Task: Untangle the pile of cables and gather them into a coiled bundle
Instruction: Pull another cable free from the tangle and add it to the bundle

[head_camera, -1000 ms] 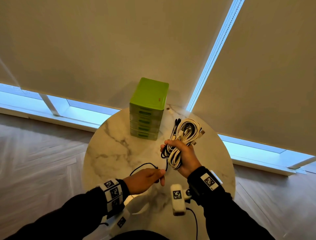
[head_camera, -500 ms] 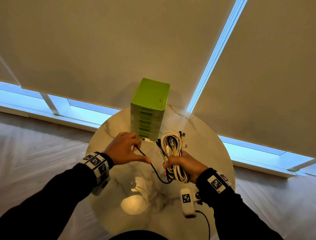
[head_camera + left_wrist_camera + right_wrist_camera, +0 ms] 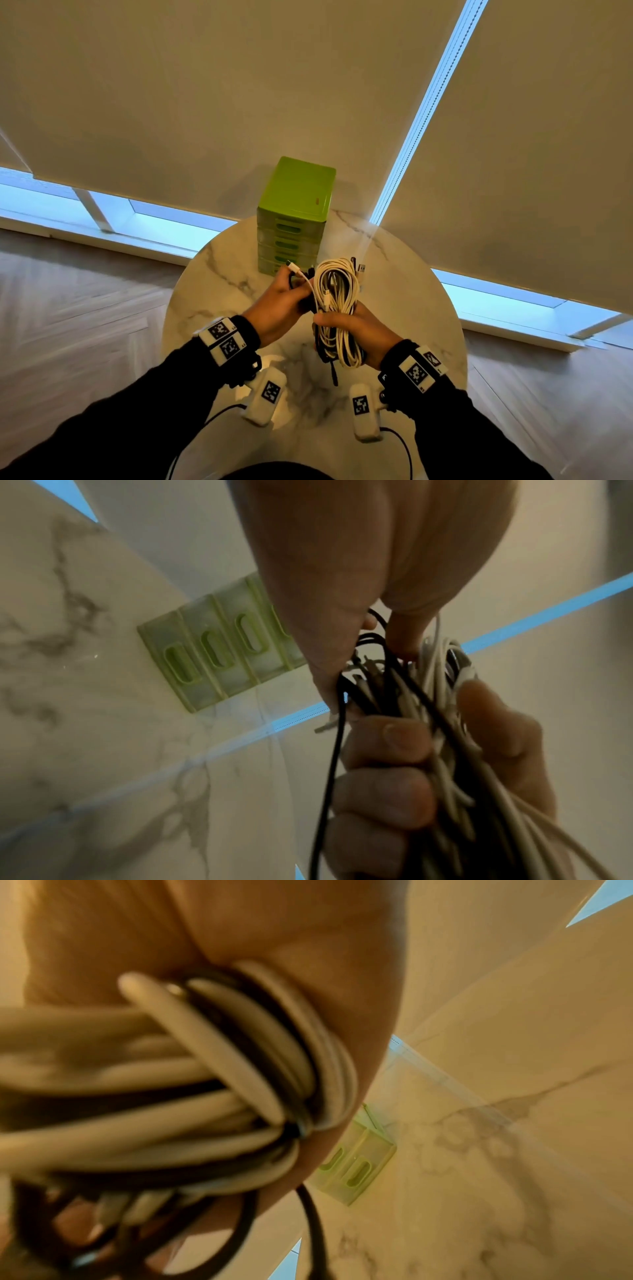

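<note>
A coiled bundle of white and black cables (image 3: 335, 301) is held above the round marble table (image 3: 212, 294). My right hand (image 3: 356, 330) grips the bundle around its middle, thumb across the front. My left hand (image 3: 281, 305) is pressed against the bundle's left side and pinches a black cable and a white end with a plug (image 3: 297, 270). The left wrist view shows my left fingers (image 3: 329, 647) on the black cable (image 3: 337, 745) beside the bundle (image 3: 441, 723) and the right hand's curled fingers (image 3: 383, 791). The right wrist view is filled by blurred loops of cable (image 3: 192, 1096) against the palm.
A green plastic mini drawer unit (image 3: 294, 212) stands at the table's far edge, just beyond the hands. Beige roller blinds (image 3: 205, 85) hang behind the table, with a strip of window below. Wooden floor (image 3: 75, 308) surrounds the table.
My left hand, which drew the loose black cable out to the left, has brought it back against the bundle. The right hand lowered the bundle slightly and turned it more upright.
</note>
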Demonstrator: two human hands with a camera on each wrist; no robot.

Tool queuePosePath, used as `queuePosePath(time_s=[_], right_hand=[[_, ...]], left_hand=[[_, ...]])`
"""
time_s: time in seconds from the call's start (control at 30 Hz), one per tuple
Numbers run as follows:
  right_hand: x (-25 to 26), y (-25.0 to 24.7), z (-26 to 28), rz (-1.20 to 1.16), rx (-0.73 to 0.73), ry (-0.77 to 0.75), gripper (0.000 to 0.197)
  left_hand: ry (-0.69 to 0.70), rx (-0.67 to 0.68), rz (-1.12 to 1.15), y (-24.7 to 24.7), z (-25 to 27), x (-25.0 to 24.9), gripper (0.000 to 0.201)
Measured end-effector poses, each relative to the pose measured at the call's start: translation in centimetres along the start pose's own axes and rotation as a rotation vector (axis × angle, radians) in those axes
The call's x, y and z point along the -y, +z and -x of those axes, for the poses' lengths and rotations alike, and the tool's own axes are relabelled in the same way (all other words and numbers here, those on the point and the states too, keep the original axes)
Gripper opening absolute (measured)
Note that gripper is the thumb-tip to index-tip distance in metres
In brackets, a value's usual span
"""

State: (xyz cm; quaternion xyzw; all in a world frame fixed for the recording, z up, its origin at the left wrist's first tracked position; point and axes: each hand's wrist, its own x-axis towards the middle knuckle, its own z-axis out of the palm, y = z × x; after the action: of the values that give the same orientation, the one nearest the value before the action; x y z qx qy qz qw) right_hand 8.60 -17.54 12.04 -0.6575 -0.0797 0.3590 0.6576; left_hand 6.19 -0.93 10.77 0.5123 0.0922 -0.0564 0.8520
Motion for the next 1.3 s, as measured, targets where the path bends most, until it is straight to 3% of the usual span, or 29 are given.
queuePosePath(time_s=[0.07, 0.23, 0.33, 0.53, 0.63, 0.77, 0.83, 0.9, 0.97, 1.03, 1.07, 1.17, 1.3], right_hand=[[0.2, 0.1, -0.1, 0.116, -0.031, -0.048, 0.037], [0.1, 0.3, -1.2, 0.557, -0.215, -0.089, 0.053], [0.7, 0.4, -1.4, 0.749, -0.265, -0.108, 0.045], [0.7, 1.0, -1.9, 1.025, -0.292, -0.187, 0.044], [0.4, 0.8, -2.0, 0.826, -0.201, -0.179, 0.041], [-0.1, 0.6, -1.5, 0.238, -0.188, -0.140, 0.025], [0.0, 0.9, -1.3, -0.045, -0.180, -0.112, 0.021], [0.2, 1.1, -1.2, -0.160, -0.158, -0.091, 0.020], [0.3, 1.0, -1.3, -0.097, -0.123, -0.063, 0.020], [0.3, 0.9, -1.4, 0.092, -0.072, -0.034, 0.022], [0.2, 1.0, -1.5, 0.198, -0.045, -0.028, 0.027], [0.2, 1.5, -1.6, 0.335, 0.011, -0.027, 0.038], [0.2, 1.8, -1.6, 0.320, 0.012, -0.024, 0.042]], left_hand=[[-0.001, -0.048, 0.050, 0.5, 0.1, -0.2, 0.026], [-0.050, -0.158, 0.139, 0.1, -0.4, 0.4, 0.055], [-0.054, -0.193, 0.219, -0.1, -0.3, 0.2, 0.061], [-0.014, -0.245, 0.467, 0.1, 0.0, -0.4, 0.037], [-0.012, -0.186, 0.527, 0.1, 0.4, -0.9, 0.038], [0.007, -0.119, 0.583, -0.2, 0.8, -1.4, 0.057], [0.027, -0.064, 0.531, 0.0, 0.8, -1.8, 0.062], [0.028, -0.028, 0.347, 0.6, 0.7, -2.2, 0.062], [0.029, 0.007, 0.127, 1.2, 0.4, -2.3, 0.070], [0.000, 0.010, -0.033, 1.4, 0.2, -2.3, 0.100], [0.021, 0.026, -0.146, 1.5, 0.2, -2.1, 0.095], [0.116, 0.000, -0.394, 2.1, 0.2, -1.6, 0.044], [0.100, -0.051, -0.451, 1.9, 0.2, -1.4, 0.036]])
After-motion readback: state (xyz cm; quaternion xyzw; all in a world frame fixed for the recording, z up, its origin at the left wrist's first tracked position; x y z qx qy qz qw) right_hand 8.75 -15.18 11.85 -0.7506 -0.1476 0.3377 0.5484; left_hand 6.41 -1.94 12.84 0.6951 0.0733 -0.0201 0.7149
